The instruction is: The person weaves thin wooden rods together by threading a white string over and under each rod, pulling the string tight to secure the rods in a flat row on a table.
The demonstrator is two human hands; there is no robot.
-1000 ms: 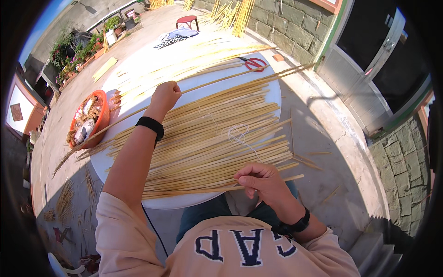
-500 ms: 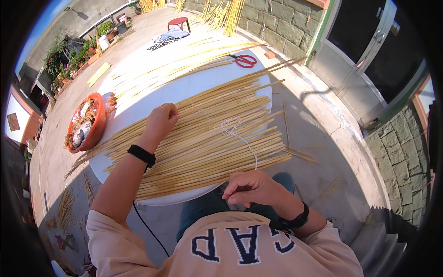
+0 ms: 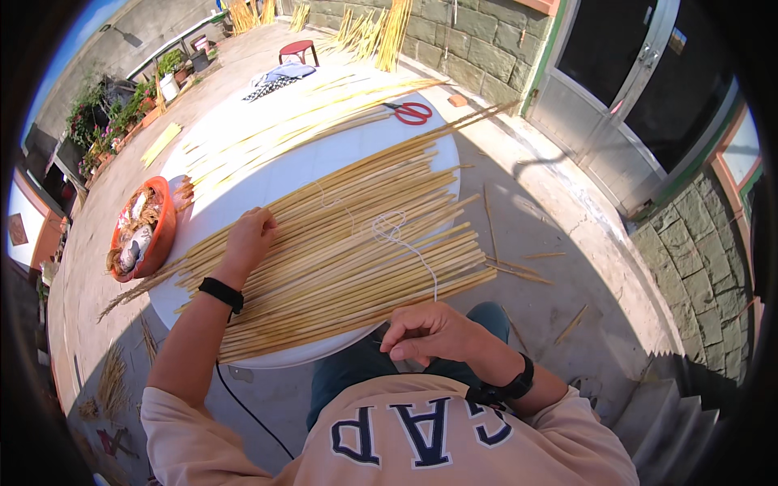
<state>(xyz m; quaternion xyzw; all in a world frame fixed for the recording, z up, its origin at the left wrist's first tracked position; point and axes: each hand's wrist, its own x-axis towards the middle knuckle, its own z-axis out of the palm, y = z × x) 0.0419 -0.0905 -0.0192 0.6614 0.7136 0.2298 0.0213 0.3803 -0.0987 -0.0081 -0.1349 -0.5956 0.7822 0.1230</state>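
Because the right hand [image 3: 425,332] is nearest, just off the table's near edge, I check it first: thumb and fingertips are pinched together on a thin sliver [image 3: 378,343], too small for me to name from here. White thread [image 3: 421,256] runs from beside that hand to loose loops on the row of pale stalks [image 3: 348,251]; drawn fast, I judge, those loops could cinch into a knot or snag on an uneven end. The stalks lie side by side across the table [image 3: 275,166], some right ends jutting past its rim, so a bumped tip could skew the row. Farther left, the left hand [image 3: 248,241] is curled over the stalks; I cannot tell whether it grips any, and a dragging wrist might roll them apart. Left of the table is an orange basin [image 3: 168,215]; on its far right lie red-handled scissors [image 3: 413,114], well apart from both hands.
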